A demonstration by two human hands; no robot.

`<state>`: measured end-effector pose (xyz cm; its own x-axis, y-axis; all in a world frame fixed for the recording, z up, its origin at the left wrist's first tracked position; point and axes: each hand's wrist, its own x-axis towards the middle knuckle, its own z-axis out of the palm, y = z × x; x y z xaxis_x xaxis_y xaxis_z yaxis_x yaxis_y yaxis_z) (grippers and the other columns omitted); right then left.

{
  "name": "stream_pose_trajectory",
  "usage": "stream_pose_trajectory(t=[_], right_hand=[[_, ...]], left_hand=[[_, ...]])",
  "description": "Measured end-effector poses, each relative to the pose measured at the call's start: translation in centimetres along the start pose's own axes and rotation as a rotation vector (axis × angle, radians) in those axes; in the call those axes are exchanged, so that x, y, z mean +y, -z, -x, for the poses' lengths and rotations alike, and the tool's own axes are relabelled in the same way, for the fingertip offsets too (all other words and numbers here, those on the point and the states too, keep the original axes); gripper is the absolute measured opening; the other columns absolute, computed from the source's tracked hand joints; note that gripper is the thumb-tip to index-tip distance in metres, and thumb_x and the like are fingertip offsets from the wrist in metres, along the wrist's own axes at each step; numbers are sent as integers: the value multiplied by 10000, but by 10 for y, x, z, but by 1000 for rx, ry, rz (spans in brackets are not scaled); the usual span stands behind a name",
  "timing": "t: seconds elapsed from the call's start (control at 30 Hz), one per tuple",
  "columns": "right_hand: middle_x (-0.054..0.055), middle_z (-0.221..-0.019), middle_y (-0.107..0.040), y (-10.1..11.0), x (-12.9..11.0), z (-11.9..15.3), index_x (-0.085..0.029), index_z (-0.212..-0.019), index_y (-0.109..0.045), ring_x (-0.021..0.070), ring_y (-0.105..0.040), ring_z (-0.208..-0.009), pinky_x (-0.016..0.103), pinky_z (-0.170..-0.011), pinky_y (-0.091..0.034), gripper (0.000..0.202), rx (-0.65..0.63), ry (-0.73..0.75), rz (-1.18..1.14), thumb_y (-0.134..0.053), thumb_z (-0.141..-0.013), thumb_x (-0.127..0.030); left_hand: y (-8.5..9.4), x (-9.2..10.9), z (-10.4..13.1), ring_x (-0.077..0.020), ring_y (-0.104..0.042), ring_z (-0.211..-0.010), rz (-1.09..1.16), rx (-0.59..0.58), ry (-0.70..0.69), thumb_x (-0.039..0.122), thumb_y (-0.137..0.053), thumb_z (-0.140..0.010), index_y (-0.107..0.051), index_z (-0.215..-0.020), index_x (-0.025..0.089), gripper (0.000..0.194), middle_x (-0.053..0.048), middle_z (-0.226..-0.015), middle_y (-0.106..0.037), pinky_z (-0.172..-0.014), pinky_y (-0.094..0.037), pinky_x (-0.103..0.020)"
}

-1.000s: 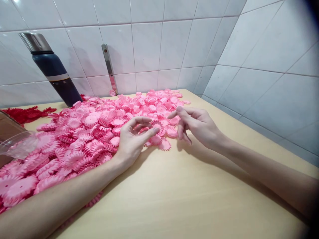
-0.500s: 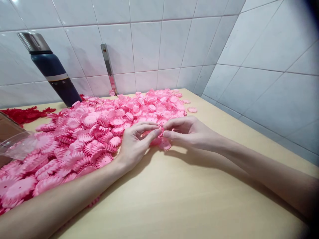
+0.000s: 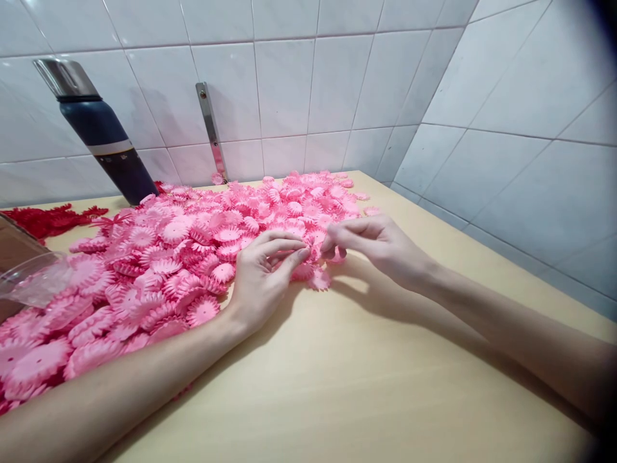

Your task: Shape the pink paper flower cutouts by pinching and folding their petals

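A large heap of pink, scallop-edged discs [image 3: 178,229] spreads over the left and middle of the pale wooden table [image 3: 337,386]. At the heap's front right edge is my left hand [image 3: 270,273], thumb and fingertips pinched together; whatever lies between them is too small to make out. Just to its right, my right hand [image 3: 371,244] hovers near the discs with its fingers curled together, and what they hold, if anything, is hidden. One pink disc [image 3: 319,279] lies just below the gap between my hands.
A dark blue bottle [image 3: 103,141] stands behind the heap at the left. Red pieces [image 3: 53,222], a cardboard box [image 3: 17,247] and clear plastic [image 3: 36,283] are at the far left. A metal strip [image 3: 209,125] is against the tiled wall [image 3: 284,83].
My right hand has drawn slightly away from my left fingertips, and its fingers have curled in. My left hand has barely moved.
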<state>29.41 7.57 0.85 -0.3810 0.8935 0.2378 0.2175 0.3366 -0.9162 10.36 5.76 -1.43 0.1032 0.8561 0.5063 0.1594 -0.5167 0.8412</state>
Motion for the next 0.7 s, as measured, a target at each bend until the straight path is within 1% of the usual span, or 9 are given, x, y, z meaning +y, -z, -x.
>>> stream_pose_trajectory(t=[0.1,0.2,0.27,0.33,0.53,0.6,0.7], right_hand=[[42,-753,-713,-4,-2,3,-198,-774,-725,183,-671,-717,303,-663,-532,274,-114,-19,-19,-654,-820,-458],[59,-780,-724,-7,-3,4,-182,-829,-728,201,-694,-747,323,-688,-558,254,-166,-72,-104,-664,-819,-428],[64,-793,-727,-7,-3,4,-179,-847,-732,209,-702,-761,334,-703,-570,255,-162,-93,-129,-683,-801,-424],[56,-781,-725,-6,-3,4,-183,-839,-737,197,-697,-736,316,-676,-568,247,-146,-88,-115,-695,-789,-422],[38,-687,-678,-1,-1,3,-169,-759,-718,142,-620,-634,254,-568,-488,231,-158,-81,-77,-673,-813,-389],[32,-662,-657,-1,-1,2,-163,-719,-704,131,-591,-617,252,-564,-468,237,-150,-84,-79,-660,-824,-371],[27,-656,-645,-2,-1,2,-163,-707,-697,127,-574,-614,259,-580,-464,237,-159,-90,-92,-656,-827,-364]], left_hand=[[1,0,1,-170,-640,-849,-64,-13,-59,207,-696,-779,-763,-812,200,74,-61,-886,-682,-798,-534,-303],[0,0,1,-167,-633,-822,-79,-18,-83,206,-696,-780,-765,-797,209,72,-55,-864,-681,-788,-527,-306],[0,0,1,-169,-631,-814,-68,-19,-82,207,-696,-779,-767,-798,214,74,-55,-859,-681,-773,-526,-305],[0,0,2,-172,-629,-811,-65,-19,-75,214,-701,-775,-769,-795,217,71,-57,-856,-683,-769,-524,-307],[0,-1,2,-171,-631,-808,-61,-46,-55,236,-703,-774,-769,-796,216,71,-58,-862,-687,-754,-523,-297],[0,-2,2,-168,-632,-808,-62,-51,-54,240,-705,-774,-768,-799,215,73,-57,-866,-688,-748,-522,-291],[0,-2,2,-166,-634,-806,-69,-60,-46,241,-710,-769,-768,-802,204,76,-59,-865,-691,-751,-523,-288]])
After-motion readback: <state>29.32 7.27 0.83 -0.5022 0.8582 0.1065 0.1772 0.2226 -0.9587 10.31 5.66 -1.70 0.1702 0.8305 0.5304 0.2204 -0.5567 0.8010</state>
